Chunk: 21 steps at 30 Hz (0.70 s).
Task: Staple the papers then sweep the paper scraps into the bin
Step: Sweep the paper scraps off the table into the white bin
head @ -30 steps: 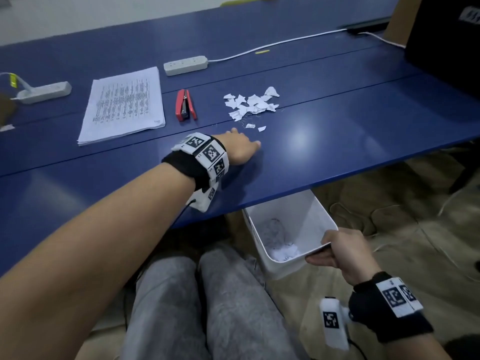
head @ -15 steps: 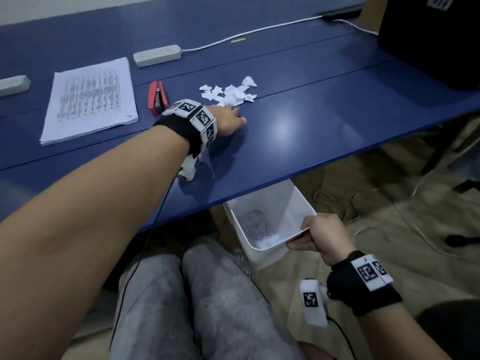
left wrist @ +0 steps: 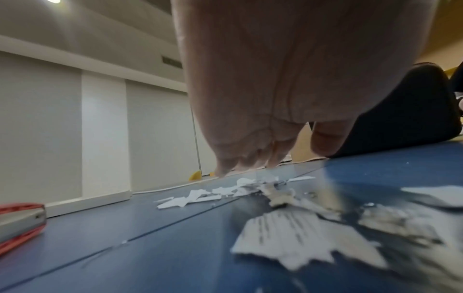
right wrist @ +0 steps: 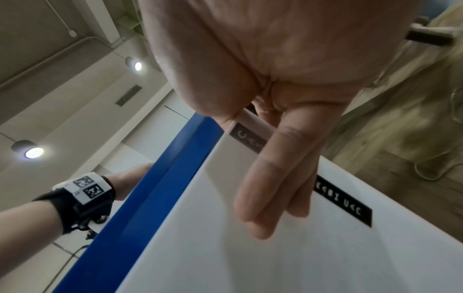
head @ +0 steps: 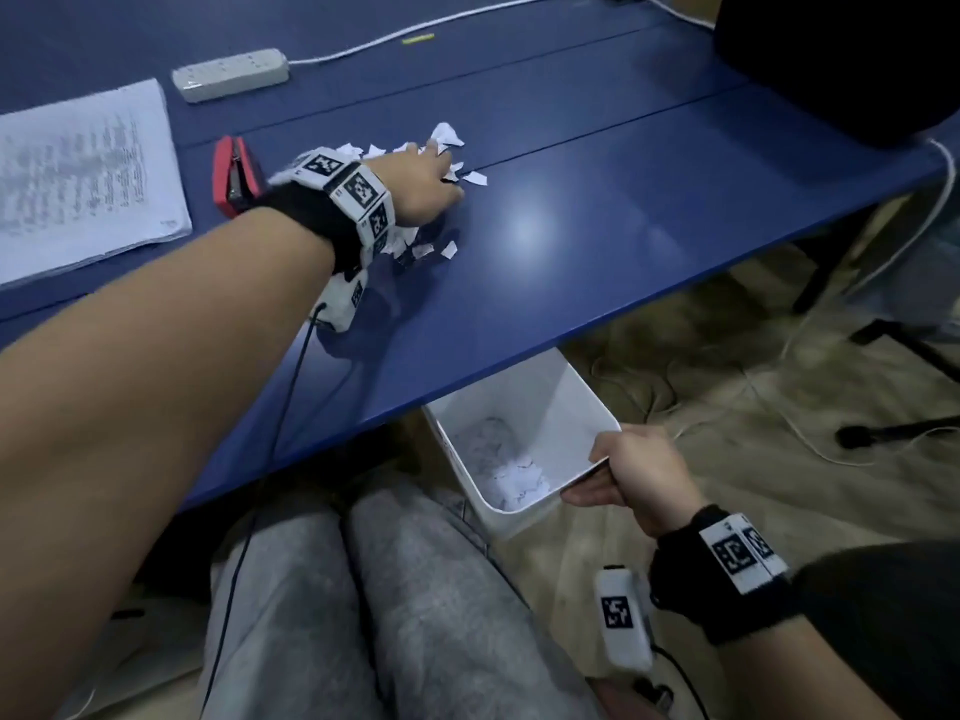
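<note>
An office or meeting room: long blue desks (head: 597, 241) carry power strips (head: 231, 75), a stapler (head: 236, 176) and printed sheets (head: 78, 174); plain partition walls (left wrist: 62, 119) and ceiling spotlights (right wrist: 32, 151) surround them.

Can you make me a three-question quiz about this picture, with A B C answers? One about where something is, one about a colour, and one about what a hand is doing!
1. Where is the bin?
A. on the table
B. below the table edge
C. on the papers

2. What colour is the stapler?
A. red
B. green
C. yellow

3. What is the right hand doing?
A. holding the stapler
B. lying flat on the table
C. holding the bin's rim

Answers:
1 B, it sits lower than the blue table.
2 A, its casing is red.
3 C, thumb and fingers clasp the rim, while the left hand rests on the paper scraps.
</note>
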Available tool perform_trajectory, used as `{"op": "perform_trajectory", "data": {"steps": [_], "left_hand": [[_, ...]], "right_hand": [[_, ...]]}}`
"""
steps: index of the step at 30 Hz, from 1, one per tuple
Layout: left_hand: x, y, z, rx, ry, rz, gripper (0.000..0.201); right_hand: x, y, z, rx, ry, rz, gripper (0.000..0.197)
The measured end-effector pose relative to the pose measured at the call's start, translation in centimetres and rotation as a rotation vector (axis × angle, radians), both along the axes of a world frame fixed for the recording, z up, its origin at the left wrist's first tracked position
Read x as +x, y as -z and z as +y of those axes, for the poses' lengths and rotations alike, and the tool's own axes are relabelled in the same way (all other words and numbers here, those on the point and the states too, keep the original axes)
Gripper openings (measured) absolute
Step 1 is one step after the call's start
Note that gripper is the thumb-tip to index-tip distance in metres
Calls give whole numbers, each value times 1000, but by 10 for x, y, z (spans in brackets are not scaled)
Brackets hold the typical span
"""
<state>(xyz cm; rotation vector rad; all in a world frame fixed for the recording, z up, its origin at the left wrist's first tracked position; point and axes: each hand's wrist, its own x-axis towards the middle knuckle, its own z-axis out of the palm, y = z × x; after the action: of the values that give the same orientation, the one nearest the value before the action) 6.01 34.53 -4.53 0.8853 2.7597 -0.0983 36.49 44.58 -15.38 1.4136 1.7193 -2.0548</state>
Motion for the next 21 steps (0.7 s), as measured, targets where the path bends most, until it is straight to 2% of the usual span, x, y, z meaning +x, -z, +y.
{"op": "perform_trajectory", "data": {"steps": [3,7,10,14,21], "left_hand": [[-6,-4,7,-15,-16,-105,63],[3,0,7,-140,20,-80,62],[15,-14,9,-207,92,-67,59],[2,-30,17,-93,155,48,53],[-47,0,21,5,10,-12,67]], "right_hand": [[-5,-2,4,6,21,-23,29],[-9,-4,11,2,45,-13,33],[-8,-2,16,-2,69,-14,32],[-9,4,20,2,81,-26,31],[-11,6,23,-14,75,-58,28]]}}
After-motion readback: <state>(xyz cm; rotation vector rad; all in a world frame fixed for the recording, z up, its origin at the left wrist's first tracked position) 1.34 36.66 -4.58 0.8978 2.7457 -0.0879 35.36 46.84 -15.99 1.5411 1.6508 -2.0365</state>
